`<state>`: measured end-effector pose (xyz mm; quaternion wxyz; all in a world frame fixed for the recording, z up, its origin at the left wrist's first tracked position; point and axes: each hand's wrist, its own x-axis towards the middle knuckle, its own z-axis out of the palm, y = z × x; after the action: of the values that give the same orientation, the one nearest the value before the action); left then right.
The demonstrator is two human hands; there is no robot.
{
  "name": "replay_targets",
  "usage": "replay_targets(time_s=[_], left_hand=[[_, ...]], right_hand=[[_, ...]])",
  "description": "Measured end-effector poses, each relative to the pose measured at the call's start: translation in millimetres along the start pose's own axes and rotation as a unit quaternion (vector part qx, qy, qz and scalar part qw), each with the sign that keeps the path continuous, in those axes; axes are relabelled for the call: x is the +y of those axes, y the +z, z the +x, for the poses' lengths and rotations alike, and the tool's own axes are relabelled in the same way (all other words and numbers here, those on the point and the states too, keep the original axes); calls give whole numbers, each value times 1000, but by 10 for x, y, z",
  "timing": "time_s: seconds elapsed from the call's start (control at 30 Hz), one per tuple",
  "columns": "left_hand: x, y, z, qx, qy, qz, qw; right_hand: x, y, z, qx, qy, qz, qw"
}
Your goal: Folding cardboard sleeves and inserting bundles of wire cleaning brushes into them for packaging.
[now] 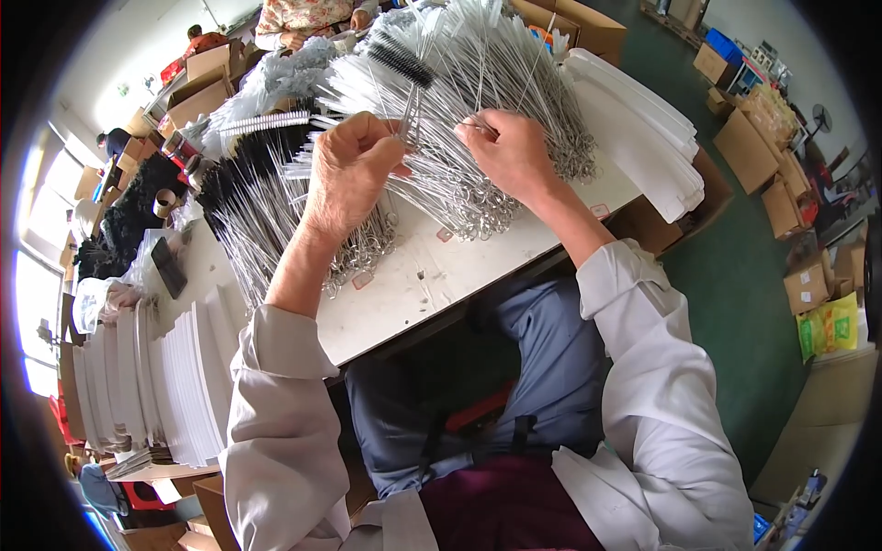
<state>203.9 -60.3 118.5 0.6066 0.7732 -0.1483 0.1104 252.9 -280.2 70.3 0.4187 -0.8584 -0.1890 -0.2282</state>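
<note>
My left hand point(352, 173) is closed around the thin wire stems of a few bottle brushes. Above it rises a bottle brush with black bristles point(401, 61). My right hand point(511, 154) is apart from it, thumb and forefinger pinched together; what they hold is too small to make out. Behind and below both hands lies a large heap of white-bristled wire brushes point(487, 69), their looped ends toward me. To the left, a second pile of black-bristled brushes point(241, 197) fans over the white table point(404, 292).
Stacks of flat white cartons point(188, 386) stand at the left, and more white cartons point(634, 124) lie at the table's right end. A dark phone-like object point(169, 266) rests at the left. Another person's hand point(360, 18) shows across the table. Brown boxes point(753, 151) line the right.
</note>
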Motion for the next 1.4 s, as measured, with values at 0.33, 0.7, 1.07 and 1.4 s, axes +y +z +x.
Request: replay_targets(time_s=[0.33, 0.7, 1.07, 1.4], left_hand=[[298, -550, 183, -9, 0, -202, 979], [646, -1443, 701, 38, 39, -222, 973], [1105, -2250, 871, 42, 78, -156, 984], [1498, -3376, 789, 20, 120, -97, 988]], right_hand=[[357, 105, 190, 41, 71, 39, 996], [273, 59, 337, 15, 157, 61, 986], [206, 67, 404, -36, 183, 76, 979], [336, 158, 464, -31, 174, 12, 984]])
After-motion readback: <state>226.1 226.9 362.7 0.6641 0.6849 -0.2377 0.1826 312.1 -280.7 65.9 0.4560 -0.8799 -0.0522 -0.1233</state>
